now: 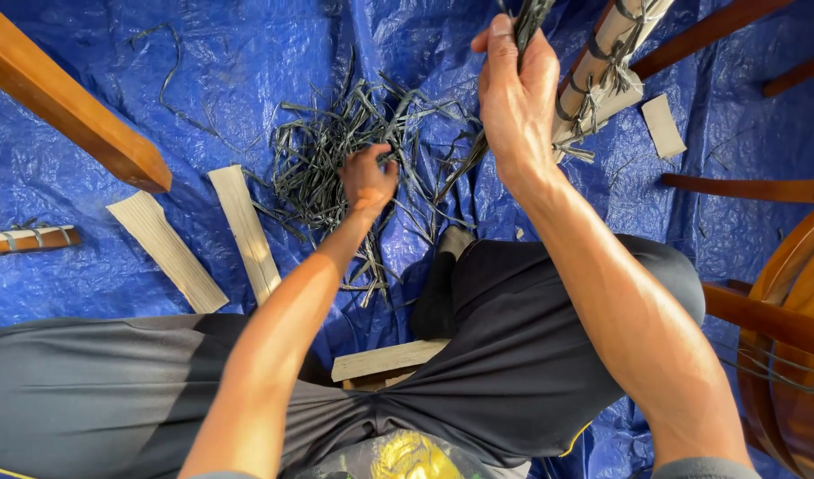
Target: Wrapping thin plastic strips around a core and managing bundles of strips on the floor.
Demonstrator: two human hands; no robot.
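The left hand reaches down into the pile of dark strips on the blue tarp, fingers pinching some; above the pile, the right hand grips a gathered bundle upright (keeping collected strips together)
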